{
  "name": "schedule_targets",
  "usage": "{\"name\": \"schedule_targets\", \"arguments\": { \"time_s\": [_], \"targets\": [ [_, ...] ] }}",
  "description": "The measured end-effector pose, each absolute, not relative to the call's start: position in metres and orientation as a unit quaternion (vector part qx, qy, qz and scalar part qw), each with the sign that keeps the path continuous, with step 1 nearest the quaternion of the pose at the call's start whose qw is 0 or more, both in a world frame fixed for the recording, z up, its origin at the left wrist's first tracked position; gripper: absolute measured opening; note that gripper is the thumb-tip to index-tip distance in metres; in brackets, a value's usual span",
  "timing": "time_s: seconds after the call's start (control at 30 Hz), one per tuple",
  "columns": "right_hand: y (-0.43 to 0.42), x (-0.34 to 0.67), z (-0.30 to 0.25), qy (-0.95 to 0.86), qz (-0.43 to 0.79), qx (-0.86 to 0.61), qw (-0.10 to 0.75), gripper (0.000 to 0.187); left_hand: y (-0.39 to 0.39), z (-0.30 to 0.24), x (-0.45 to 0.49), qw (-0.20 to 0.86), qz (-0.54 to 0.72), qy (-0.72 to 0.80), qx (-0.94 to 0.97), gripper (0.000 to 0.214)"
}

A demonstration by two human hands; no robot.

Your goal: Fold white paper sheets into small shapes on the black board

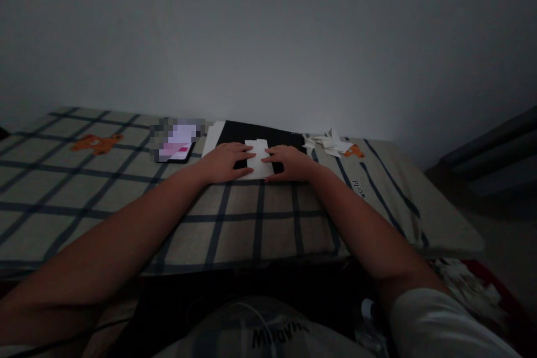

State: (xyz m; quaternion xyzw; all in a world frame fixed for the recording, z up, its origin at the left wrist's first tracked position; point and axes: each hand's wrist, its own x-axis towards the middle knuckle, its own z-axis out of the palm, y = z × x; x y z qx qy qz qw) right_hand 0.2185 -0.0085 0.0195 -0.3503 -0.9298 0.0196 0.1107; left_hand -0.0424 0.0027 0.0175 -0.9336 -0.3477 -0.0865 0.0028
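Note:
A small piece of folded white paper (258, 156) lies on a flat black board or folder (239, 133) at the middle of the cloth-covered table. On the paper's left side rests my left hand (229, 161), fingers stretched out and touching it. My right hand (289, 162) touches the paper's right side, its fingers apart too. Both palms lie low over the black surface. White sheets (212, 137) stick out from under the board at its left.
A lit phone (178, 142) lies left of the board. Several folded white paper pieces (331, 142) are heaped to its right. The checked tablecloth (255, 224) hangs over the front edge, and a grey wall (268, 39) stands directly behind.

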Motion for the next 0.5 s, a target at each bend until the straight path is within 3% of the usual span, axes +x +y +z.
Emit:
{"name": "schedule_targets", "arguments": {
  "time_s": [0.5],
  "targets": [
    [-0.0121,0.2166,0.0267,-0.938,-0.002,-0.332,0.1,0.058,0.0055,0.0144,-0.045,-0.026,-0.142,-0.318,-0.937,0.053]
  ]
}}
